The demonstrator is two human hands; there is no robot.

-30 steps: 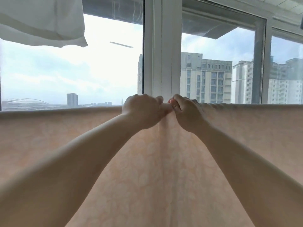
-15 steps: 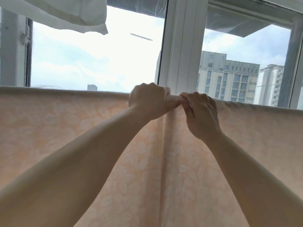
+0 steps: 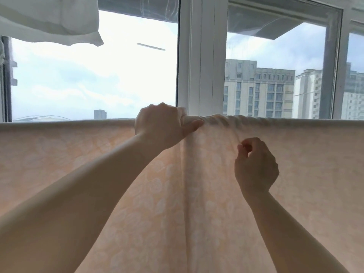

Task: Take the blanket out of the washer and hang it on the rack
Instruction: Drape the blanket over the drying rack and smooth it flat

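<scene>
Peach cloth with a pale leaf-and-flower weave, the blanket [image 3: 118,174] hangs draped over a horizontal rail that it hides entirely, spread wide across the window; daylight glows through it, so I judge it thin, soft and light, likely to slide along the rail rather than resist; a vertical fold runs down its middle and the top edge to the right of the fold is bunched into small ridges. The left hand [image 3: 160,125] is curled over the top edge at the fold, thumb pointing right, its grip closed on the blanket; the right hand [image 3: 256,166] is lower, fingertips pinching a bit of the blanket's face just below the bunching; the bunched top edge looks the best place to hold for smoothing. White fabric [image 3: 49,18] hangs above left; a white window frame [image 3: 201,56] stands behind.
</scene>
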